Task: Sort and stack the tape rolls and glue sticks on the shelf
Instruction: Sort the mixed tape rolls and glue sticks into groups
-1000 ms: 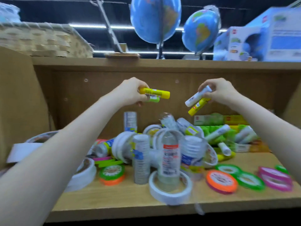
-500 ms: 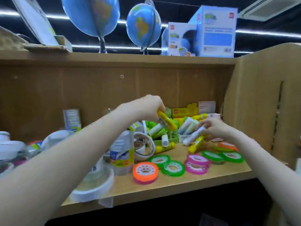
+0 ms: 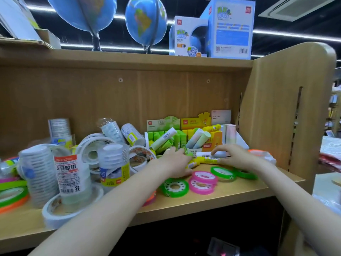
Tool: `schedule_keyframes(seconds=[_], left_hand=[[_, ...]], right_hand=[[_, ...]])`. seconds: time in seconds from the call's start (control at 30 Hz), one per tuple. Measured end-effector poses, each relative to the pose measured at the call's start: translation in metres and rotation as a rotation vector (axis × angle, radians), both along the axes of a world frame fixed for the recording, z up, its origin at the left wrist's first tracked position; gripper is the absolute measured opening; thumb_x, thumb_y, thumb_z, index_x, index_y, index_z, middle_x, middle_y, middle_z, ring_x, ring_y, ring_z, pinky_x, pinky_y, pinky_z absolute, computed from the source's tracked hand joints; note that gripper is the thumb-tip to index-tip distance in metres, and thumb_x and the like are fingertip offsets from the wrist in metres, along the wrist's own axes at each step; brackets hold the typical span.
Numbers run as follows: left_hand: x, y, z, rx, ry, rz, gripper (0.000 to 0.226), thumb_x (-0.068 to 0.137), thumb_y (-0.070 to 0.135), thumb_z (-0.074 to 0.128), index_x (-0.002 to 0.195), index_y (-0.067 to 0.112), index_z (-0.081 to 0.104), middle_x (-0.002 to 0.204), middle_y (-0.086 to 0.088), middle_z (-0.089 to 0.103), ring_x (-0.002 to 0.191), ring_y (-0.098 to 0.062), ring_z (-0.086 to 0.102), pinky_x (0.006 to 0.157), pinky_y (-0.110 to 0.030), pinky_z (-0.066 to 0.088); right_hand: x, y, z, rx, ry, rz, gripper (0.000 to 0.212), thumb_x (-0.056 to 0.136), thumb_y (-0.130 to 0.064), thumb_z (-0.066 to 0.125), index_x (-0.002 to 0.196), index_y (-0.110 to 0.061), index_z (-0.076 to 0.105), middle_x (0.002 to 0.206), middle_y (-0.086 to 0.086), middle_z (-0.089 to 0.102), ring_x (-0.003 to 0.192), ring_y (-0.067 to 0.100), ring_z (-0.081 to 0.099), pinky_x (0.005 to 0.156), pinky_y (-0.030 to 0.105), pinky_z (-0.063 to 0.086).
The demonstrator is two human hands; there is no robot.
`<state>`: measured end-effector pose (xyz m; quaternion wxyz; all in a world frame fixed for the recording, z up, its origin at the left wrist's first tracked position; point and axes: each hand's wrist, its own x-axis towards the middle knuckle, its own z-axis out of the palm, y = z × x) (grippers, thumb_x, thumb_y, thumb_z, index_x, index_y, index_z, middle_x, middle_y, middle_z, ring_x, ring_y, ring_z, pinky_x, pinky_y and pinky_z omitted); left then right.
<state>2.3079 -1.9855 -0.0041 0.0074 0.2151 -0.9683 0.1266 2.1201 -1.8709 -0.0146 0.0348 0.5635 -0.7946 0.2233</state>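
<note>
Yellow plastic glue stick (image 3: pixel 206 159) lying crosswise on the wooden shelf (image 3: pixel 230 191) before the display boxes, long axis left-right, between right hand (image 3: pixel 234 157), fingers loosely over it, and left hand (image 3: pixel 177 163); left grip hidden.

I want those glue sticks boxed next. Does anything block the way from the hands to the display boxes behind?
Nothing visible does. The right hand rests on the loose glue sticks, left hand beside them, display boxes directly behind.
</note>
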Motion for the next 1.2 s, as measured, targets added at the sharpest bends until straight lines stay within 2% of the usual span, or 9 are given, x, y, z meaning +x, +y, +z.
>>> schedule_keyframes(seconds=[0.13,0.3,0.47,0.6,0.73,0.9,1.0,1.07,1.2], left_hand=[[0.000,-0.008,-0.003,-0.131,-0.014,-0.008,0.047,0.099,0.041,0.032,0.142,0.022,0.035,0.141,-0.009,0.039,0.131,-0.031,0.029,0.107,-0.045,0.022],[-0.001,-0.015,-0.002,-0.127,0.088,0.028,0.040,0.099,0.030,0.039,0.138,0.022,0.042,0.140,-0.008,0.041,0.130,-0.029,0.030,0.104,-0.043,0.025],[0.000,-0.013,0.006,-0.023,0.111,0.035,0.043,0.097,0.034,0.042,0.138,0.022,0.042,0.138,-0.009,0.042,0.129,-0.028,0.034,0.105,-0.043,0.027],[0.021,-0.007,0.017,0.033,0.203,-0.033,0.038,0.096,0.028,0.043,0.133,0.022,0.048,0.131,-0.005,0.050,0.124,-0.022,0.044,0.101,-0.037,0.033],[0.053,0.007,0.017,0.108,0.276,-0.145,0.032,0.096,0.028,0.043,0.125,0.021,0.055,0.124,-0.003,0.057,0.118,-0.019,0.049,0.097,-0.037,0.040],[0.083,0.023,0.012,0.211,0.118,-0.198,0.034,0.092,0.040,0.051,0.120,0.022,0.059,0.120,-0.002,0.057,0.111,-0.017,0.052,0.096,-0.036,0.041],[0.091,0.022,0.008,0.291,0.097,-0.208,0.033,0.090,0.044,0.054,0.115,0.023,0.059,0.121,0.000,0.055,0.111,-0.016,0.050,0.098,-0.036,0.040],[0.095,0.020,0.006,0.325,0.114,-0.212,0.034,0.088,0.048,0.055,0.112,0.025,0.060,0.123,0.001,0.053,0.114,-0.015,0.048,0.100,-0.037,0.039],[0.107,0.019,0.003,0.320,0.154,-0.175,0.041,0.083,0.056,0.055,0.109,0.024,0.060,0.120,0.001,0.053,0.107,-0.013,0.047,0.093,-0.031,0.040]], right_hand=[[-0.002,-0.009,-0.008,-0.040,0.197,-0.058,0.021,0.090,-0.018,0.058,0.110,-0.019,0.063,0.122,0.003,0.057,0.113,0.020,0.050,0.090,0.029,0.036],[0.014,0.006,0.005,-0.214,0.050,0.034,0.019,0.094,-0.018,0.052,0.107,-0.014,0.065,0.104,-0.005,0.062,0.098,0.007,0.052,0.079,0.020,0.034],[0.030,0.023,0.015,-0.192,-0.030,0.105,0.015,0.094,-0.018,0.053,0.101,-0.018,0.066,0.095,-0.009,0.064,0.086,0.003,0.056,0.083,0.020,0.044],[0.040,0.032,0.009,-0.192,-0.085,0.166,0.016,0.093,-0.018,0.053,0.101,-0.018,0.067,0.099,-0.009,0.066,0.092,-0.001,0.058,0.083,0.012,0.045],[0.054,0.047,0.003,-0.177,-0.232,0.290,0.015,0.087,-0.029,0.060,0.100,-0.026,0.067,0.104,-0.015,0.067,0.102,-0.003,0.058,0.093,0.020,0.046],[0.024,0.053,-0.016,-0.046,-0.228,0.239,0.059,0.056,-0.060,0.075,0.110,-0.040,0.061,0.112,-0.023,0.059,0.116,-0.006,0.050,0.087,0.010,0.045],[0.058,0.046,-0.008,0.172,-0.141,0.299,0.041,0.074,-0.050,0.067,0.111,-0.037,0.058,0.118,-0.027,0.053,0.114,-0.006,0.046,0.097,0.014,0.036],[0.074,0.042,-0.005,0.142,-0.135,0.298,0.027,0.081,-0.037,0.067,0.106,-0.033,0.058,0.120,-0.023,0.049,0.116,0.001,0.043,0.097,0.017,0.032],[0.086,0.035,-0.010,0.090,-0.187,0.268,0.031,0.074,-0.045,0.070,0.101,-0.033,0.059,0.126,-0.012,0.040,0.117,0.006,0.040,0.094,0.022,0.031]])
